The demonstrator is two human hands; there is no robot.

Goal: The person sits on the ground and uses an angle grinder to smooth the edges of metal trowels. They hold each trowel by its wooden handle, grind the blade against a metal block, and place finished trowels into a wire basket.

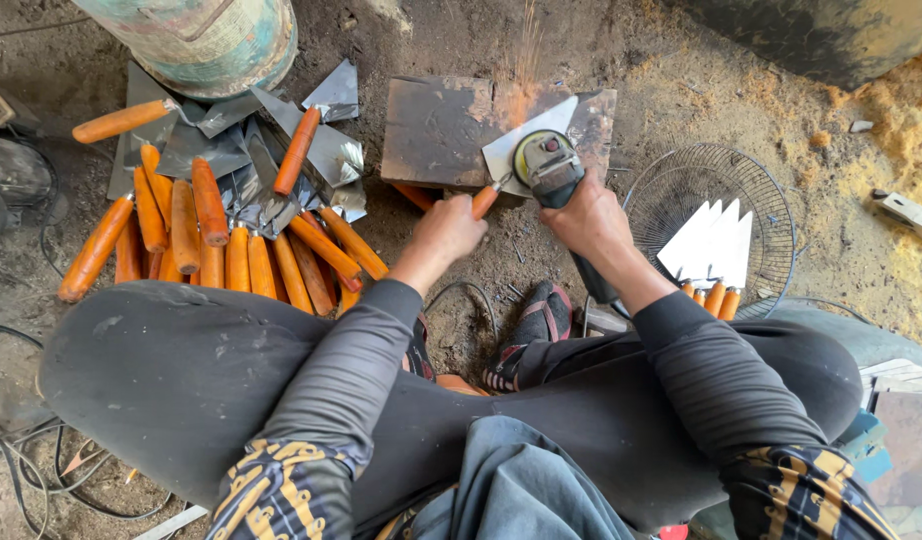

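Dirt floor (pixel 681 90) of a workshop, scattered with sawdust (pixel 911 120) at the right edge; a seated person's dark-trousered legs (pixel 181 370) fill the lower half of the view. At top left, the base of a painted drum (pixel 206 40). Below it, a heap of dull grey trowels (pixel 231 200) with orange wooden handles. At right, a round wire fan guard (pixel 711 200) lying flat, holding several bright trowels (pixel 711 245) with clean white blades. At centre, a dark metal block (pixel 441 125) serving as the work surface. On it lies one trowel (pixel 531 135), blade flat on the block and handle toward the person. Left hand (pixel 446 230): closed around that trowel's orange handle. Right hand (pixel 591 220): clamped on the body of an angle grinder (pixel 549 170), whose disc meets the blade; sparks (pixel 526 60) rise from the contact point.
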